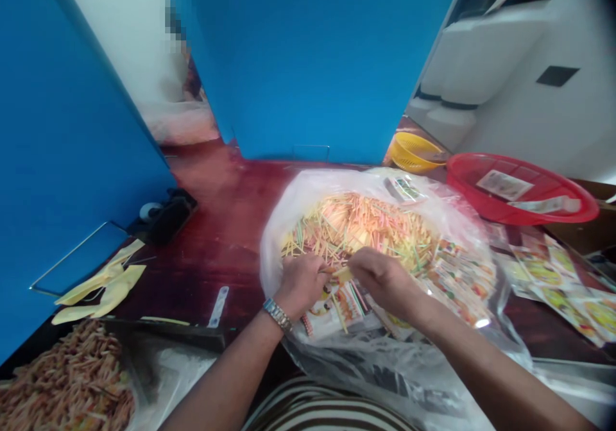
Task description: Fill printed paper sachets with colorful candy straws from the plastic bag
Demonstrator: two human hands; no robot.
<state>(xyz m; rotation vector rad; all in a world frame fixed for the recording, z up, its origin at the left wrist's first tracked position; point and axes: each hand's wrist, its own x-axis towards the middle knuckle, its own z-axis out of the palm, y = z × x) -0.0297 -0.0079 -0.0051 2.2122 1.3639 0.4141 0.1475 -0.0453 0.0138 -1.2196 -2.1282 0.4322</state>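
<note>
My left hand (302, 285), with a metal-band watch (278, 314) on the wrist, is closed in a pinch. Facing it, my right hand (385, 280) is closed too. Between the fingertips of both hands runs a small yellowish piece (342, 273), whose kind I cannot make out. Both hands are over a wide clear plastic bag (276, 226), spread open on the dark red table. Thin pastel sticks (375, 219) in pink, yellow and green fill its far part. Printed packets (337, 309) lie under my hands, with more printed packets (459, 277) at the right.
A red basket (524, 216) and a yellow basket (409, 152) stand at the back right. More packets (563, 277) lie right of the bag. Pale yellow gloves (103, 283), a black tape dispenser (168, 219) and many brownish pieces (67, 380) are left. Blue panels (308, 65) rise behind.
</note>
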